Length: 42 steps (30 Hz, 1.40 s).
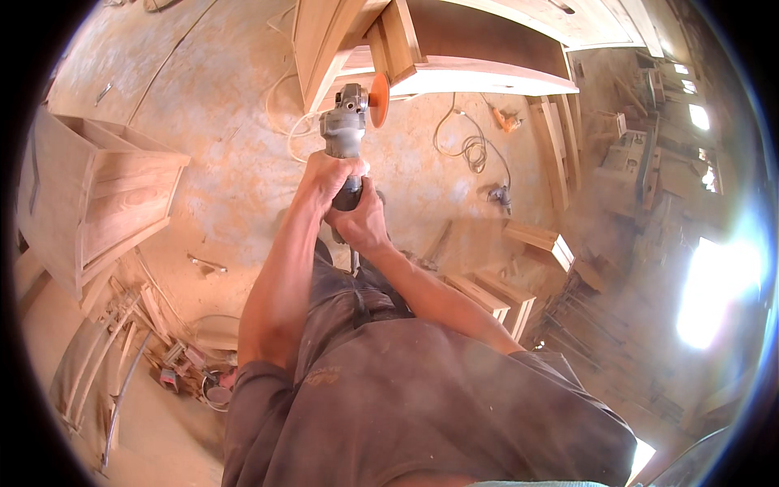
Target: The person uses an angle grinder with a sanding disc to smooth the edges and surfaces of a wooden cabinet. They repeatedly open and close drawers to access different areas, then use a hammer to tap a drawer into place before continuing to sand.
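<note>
An angle grinder [343, 134] with an orange disc [379, 101] is held out in front of me in both hands. My left hand [329, 174] wraps round its body just behind the grey gear head. Further back, my right hand [362, 221] grips the dark rear end of the tool. The disc faces right, close to a wooden furniture frame [393, 40]; whether they touch I cannot tell. Its cord hangs down between my legs, partly hidden.
A wooden cabinet [122, 195] stands at the left. On the dusty floor at the right lie a coiled cable [473, 152], an orange power tool [507, 120] and another dark tool [501, 195]. Drawer-like wooden boxes [503, 296] sit near my right arm. Wood scraps [162, 349] lie at lower left.
</note>
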Tool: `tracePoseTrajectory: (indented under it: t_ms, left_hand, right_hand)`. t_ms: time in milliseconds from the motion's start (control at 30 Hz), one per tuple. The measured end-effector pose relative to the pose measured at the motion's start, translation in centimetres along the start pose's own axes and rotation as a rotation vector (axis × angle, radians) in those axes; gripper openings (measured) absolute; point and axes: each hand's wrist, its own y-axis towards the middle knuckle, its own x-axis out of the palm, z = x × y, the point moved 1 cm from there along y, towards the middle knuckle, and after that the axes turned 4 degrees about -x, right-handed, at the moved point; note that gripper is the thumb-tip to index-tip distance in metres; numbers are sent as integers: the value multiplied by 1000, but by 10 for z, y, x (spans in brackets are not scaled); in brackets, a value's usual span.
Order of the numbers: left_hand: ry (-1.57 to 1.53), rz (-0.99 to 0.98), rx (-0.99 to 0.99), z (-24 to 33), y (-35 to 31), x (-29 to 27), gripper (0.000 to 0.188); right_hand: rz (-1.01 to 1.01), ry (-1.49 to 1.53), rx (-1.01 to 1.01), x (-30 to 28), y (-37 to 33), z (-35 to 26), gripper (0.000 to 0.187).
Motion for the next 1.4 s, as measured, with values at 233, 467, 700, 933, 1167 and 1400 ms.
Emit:
tracePoseTrajectory:
  t_ms: [233, 467, 700, 933, 1167, 1400]
  left_hand:
    - [25, -11, 73, 11, -17, 6, 16]
    - [62, -30, 141, 27, -39, 13, 17]
    - [117, -22, 187, 36, -52, 20, 15]
    - [80, 20, 111, 17, -35, 16, 16]
    - [81, -18, 145, 24, -47, 20, 18]
    - [106, -21, 176, 20, -54, 21, 19]
  right_hand:
    - [100, 7, -154, 3, -8, 2, 76]
    - [76, 104, -138, 1, -19, -8, 69]
    - [84, 112, -228, -5, -21, -9, 72]
    - [41, 96, -215, -8, -17, -2, 65]
    - [26, 186, -154, -10, -26, -10, 70]
    - [57, 124, -201, -9, -34, -4, 70]
